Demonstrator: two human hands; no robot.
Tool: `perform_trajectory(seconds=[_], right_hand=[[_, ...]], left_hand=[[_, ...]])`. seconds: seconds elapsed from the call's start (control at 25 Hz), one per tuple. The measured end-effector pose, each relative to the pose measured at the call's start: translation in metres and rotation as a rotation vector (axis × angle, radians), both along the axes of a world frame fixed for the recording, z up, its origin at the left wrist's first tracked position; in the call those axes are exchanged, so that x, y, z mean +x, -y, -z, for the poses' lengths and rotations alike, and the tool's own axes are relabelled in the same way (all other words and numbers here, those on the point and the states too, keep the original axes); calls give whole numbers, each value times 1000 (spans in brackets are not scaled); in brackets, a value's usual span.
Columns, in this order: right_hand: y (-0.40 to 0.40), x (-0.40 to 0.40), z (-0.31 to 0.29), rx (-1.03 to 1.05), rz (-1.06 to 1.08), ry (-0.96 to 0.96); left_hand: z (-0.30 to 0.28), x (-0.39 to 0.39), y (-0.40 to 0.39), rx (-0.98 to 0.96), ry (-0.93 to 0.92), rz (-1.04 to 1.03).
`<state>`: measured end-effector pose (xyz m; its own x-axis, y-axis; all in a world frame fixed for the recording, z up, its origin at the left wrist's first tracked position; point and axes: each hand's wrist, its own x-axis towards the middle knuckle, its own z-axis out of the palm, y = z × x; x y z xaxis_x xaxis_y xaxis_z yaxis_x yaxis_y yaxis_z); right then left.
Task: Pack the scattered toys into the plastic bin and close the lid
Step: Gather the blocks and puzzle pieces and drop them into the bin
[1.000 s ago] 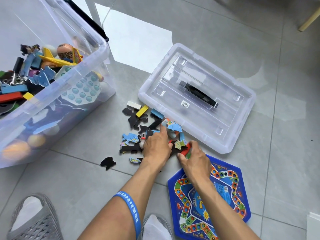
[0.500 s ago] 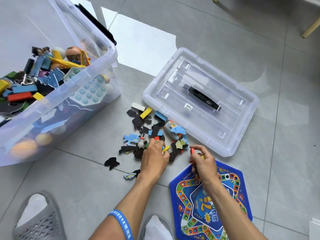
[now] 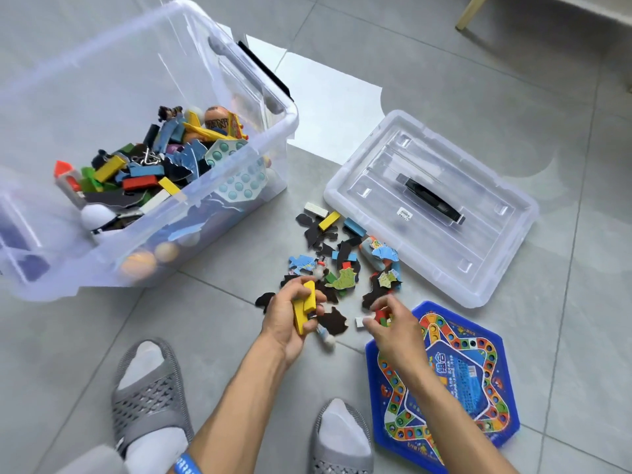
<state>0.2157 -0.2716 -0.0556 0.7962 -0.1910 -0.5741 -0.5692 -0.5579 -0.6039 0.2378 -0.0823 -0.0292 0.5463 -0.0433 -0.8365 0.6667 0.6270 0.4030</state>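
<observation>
A clear plastic bin [image 3: 284, 128] stands open at the left, partly filled with blocks, puzzle pieces and balls. Its clear lid [image 3: 485, 278] with a black handle lies flat on the floor to the right. Between them sits a pile of scattered toys [image 3: 342, 254]: black and coloured puzzle pieces and small blocks. My left hand [image 3: 290, 319] is lifted over the near edge of the pile, shut on yellow blocks [image 3: 304, 307]. My right hand [image 3: 393, 323] holds small red and white pieces [image 3: 378, 316] just above the floor.
A blue hexagonal game board [image 3: 455, 381] lies on the grey tiles at the lower right, partly under my right forearm. My feet in grey slippers [image 3: 150, 398] are at the bottom. A pale furniture leg [image 3: 470, 12] stands at the top right.
Both hands have drawn back from the pile towards me and risen. The left hand now holds yellow blocks, the right holds small red and white pieces. The view has shifted, showing more of the bin.
</observation>
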Motion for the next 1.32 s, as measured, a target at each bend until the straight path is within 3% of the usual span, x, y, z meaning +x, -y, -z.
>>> perform_trajectory(seconds=[0.04,0.12,0.24,0.32,0.52,0.76,0.88,1.0,1.16,1.32], right_hand=[[1,-3,8,-246,-259,71],[3,-8,24,-484,-539,99],[0,-6,31,-522,-556,105],[-6,1,24,-342,-443,103],[-85,24,-60,378,-142,79],[-185,90,-167,1067,257,-295],[-239,131,-207,1301,376,-327],[-267,151,-219,1360,412,-296],[-250,132,-209,1230,336,-276],[-174,85,-169,1166,406,-193]], left_hand=[[-2,-2,-3,-22,-26,-22],[-6,-4,-4,-56,-70,-50],[-5,-6,-1,-6,-95,-37],[-3,-8,1,60,-113,-21],[-31,-5,-15,66,-12,72],[-122,34,-93,154,242,-381],[-174,65,-156,3,389,-548],[-194,72,-193,-47,386,-598],[-182,57,-177,115,379,-647],[-153,34,-119,270,433,-447]])
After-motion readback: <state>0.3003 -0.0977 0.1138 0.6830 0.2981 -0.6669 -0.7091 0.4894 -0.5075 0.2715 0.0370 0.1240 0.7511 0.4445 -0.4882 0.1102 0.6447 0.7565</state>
